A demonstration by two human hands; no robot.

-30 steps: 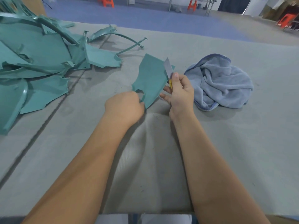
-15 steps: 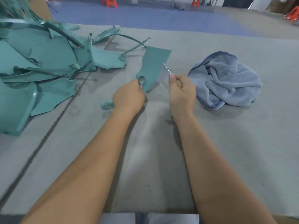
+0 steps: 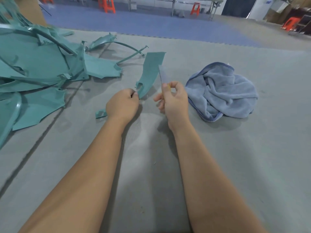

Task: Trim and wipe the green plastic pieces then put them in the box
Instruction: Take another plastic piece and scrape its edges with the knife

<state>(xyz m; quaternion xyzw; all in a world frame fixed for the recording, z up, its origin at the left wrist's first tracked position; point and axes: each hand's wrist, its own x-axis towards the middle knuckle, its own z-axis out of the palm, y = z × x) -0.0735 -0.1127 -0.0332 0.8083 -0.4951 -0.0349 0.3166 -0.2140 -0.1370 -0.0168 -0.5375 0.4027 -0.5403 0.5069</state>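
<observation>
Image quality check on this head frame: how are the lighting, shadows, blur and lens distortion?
Head view: soft, even indoor light; faint shadows under the blue cloth and both arms. The blade in the right hand is smeared, and the green pile is soft at the left edge. The held green piece, pinched by the left hand, reads clearly. Wide-angle stretch enlarges the forearms. No strong glare.

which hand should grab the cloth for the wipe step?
Right. The right hand is next to the blue cloth, though it pinches the blade and must drop it first. The left hand grips the green piece, farther away.
</observation>
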